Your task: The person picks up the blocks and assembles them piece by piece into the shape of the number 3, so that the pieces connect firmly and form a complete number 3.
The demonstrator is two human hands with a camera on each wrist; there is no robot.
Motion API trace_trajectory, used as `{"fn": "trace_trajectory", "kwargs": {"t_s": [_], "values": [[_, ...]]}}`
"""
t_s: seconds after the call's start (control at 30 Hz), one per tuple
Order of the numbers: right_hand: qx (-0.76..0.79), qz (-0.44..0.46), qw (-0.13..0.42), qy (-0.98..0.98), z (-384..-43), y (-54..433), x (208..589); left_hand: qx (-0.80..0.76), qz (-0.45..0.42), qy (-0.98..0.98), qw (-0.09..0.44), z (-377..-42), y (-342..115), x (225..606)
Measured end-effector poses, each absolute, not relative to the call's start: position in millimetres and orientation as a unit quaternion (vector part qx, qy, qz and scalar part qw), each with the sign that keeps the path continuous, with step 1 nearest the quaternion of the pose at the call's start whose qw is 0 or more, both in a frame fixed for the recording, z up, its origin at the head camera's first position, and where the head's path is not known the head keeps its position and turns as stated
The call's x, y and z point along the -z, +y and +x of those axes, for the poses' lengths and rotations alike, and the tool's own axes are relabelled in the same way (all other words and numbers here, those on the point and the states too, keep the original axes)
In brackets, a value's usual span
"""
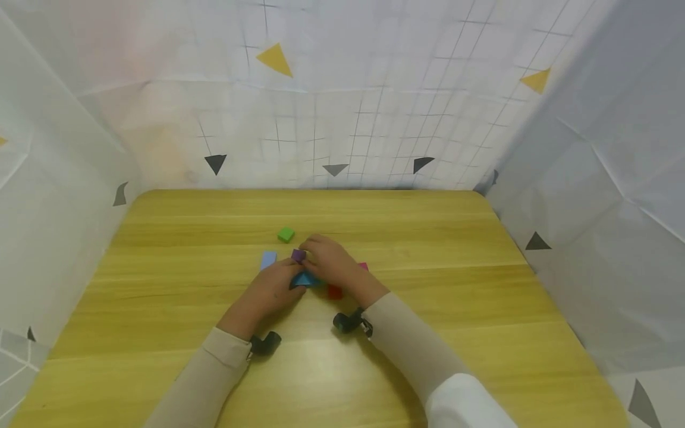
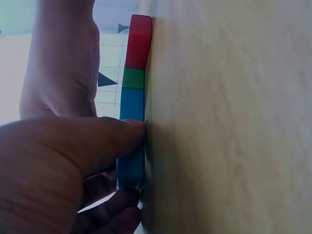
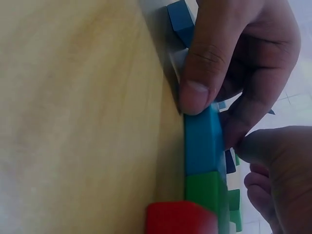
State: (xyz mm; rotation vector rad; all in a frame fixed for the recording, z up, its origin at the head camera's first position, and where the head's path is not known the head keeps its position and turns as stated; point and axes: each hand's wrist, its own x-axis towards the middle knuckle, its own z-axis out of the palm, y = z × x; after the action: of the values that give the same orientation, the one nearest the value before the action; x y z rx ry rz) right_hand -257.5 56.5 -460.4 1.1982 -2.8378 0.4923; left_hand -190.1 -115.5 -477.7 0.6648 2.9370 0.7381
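My left hand [image 1: 275,288] pinches a blue block [image 1: 305,279] low on the wooden table, its thumb [image 2: 117,141] along the near side. In the left wrist view a narrow green block [image 2: 133,78] and a red block [image 2: 140,41] continue the row from the blue one. My right hand [image 1: 332,261] reaches in from behind with bent fingers, and a small purple block [image 1: 298,255] sits at its thumb and fingertips. In the right wrist view the right thumb [image 3: 258,146] meets the left fingers behind the blue block, and a dark block [image 3: 230,162] shows just beyond.
A light blue block [image 1: 269,260] lies left of the hands, and a bright green block [image 1: 286,235] farther back. Part of a magenta block [image 1: 364,266] shows past the right wrist. White patterned sheets [image 1: 342,119] enclose the table [image 1: 455,249] at the back and sides.
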Motion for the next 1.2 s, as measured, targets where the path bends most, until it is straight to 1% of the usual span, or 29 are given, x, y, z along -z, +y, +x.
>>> {"fn": "trace_trajectory", "kwargs": {"t_s": [0.43, 0.83, 1.0, 1.2], "values": [[-0.142, 0.422, -0.024, -0.895, -267.6, 50.0, 456.0, -0.247, 0.209, 0.946, 0.014, -188.4, -115.9, 477.3], [-0.078, 0.477, -0.022, -0.875, -274.0, 49.4, 448.7, -0.255, 0.231, 0.939, -0.006, -189.3, -115.5, 482.2], [-0.074, 0.494, -0.031, -0.866, -274.5, 46.3, 443.6, -0.253, 0.231, 0.939, -0.007, -189.0, -116.6, 482.8], [-0.065, 0.494, -0.049, -0.866, -277.3, 43.4, 443.9, -0.246, 0.231, 0.941, -0.002, -188.9, -115.8, 481.4]]}}
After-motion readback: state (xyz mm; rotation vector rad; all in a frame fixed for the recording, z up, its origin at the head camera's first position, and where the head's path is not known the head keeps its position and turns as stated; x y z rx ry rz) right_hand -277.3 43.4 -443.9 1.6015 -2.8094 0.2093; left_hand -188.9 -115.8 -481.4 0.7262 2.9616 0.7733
